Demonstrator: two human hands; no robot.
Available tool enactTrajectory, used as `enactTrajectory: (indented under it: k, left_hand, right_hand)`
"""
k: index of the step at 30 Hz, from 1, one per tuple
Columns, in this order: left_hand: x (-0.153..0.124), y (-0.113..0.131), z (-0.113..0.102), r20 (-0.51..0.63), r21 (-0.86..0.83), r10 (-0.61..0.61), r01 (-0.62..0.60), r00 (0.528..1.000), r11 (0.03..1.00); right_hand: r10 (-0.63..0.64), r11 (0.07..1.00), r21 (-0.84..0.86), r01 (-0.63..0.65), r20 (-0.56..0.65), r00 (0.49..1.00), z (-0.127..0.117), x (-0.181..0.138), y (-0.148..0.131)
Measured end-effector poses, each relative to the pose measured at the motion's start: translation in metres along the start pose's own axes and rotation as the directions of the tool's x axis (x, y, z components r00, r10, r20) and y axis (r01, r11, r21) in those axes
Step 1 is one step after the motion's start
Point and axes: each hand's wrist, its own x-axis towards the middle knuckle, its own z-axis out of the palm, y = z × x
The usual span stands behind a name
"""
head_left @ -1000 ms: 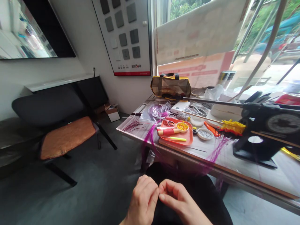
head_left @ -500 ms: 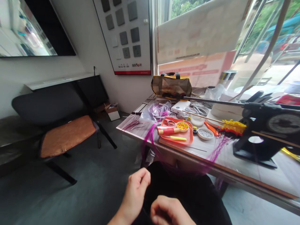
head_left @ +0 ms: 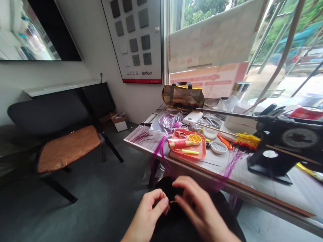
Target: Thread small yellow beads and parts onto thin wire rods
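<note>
Over my dark-clothed lap, my left hand [head_left: 154, 207] is closed in a pinch, thumb against bent fingers. A thin yellow strand [head_left: 173, 201] sticks out from its fingertips toward the right; too little of it shows to tell its exact kind. My right hand [head_left: 195, 203] is just to the right, slightly blurred, its thumb and index finger apart. The thumb tip is close to the strand's end; whether they touch I cannot tell. Beyond the hands, an orange tray [head_left: 202, 149] on the table carries a small dish of yellow pieces [head_left: 194, 138], scissors and a yellow-handled tool [head_left: 189, 152].
Purple strands [head_left: 159, 149] hang over the table edge, with more purple strands [head_left: 230, 166] farther right. A dish of grey beads [head_left: 219, 147] and orange-handled pliers [head_left: 225, 142] lie beside the tray. A black clamp-like stand [head_left: 275, 144] occupies the right. A chair [head_left: 69, 148] stands left.
My right hand has risen and its fingers have spread apart from a curled shape. My left hand has shifted right and down, and a thin yellow strand now shows between the hands.
</note>
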Motion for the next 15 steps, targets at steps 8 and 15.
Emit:
enactTrajectory:
  k: [8, 15]
  left_hand:
    - [0.004, 0.008, 0.008, -0.162, -0.129, -0.019, -0.002, 0.987, 0.992]
    - [0.002, 0.003, 0.008, -0.178, -0.160, -0.027, -0.002, 0.984, 0.987]
  right_hand:
    - [0.025, 0.674, -0.734, 0.080, 0.131, 0.991, -0.072, 0.107, 0.019]
    - [-0.022, 0.807, -0.588, 0.059, 0.069, 0.997, -0.057, 0.064, 0.003]
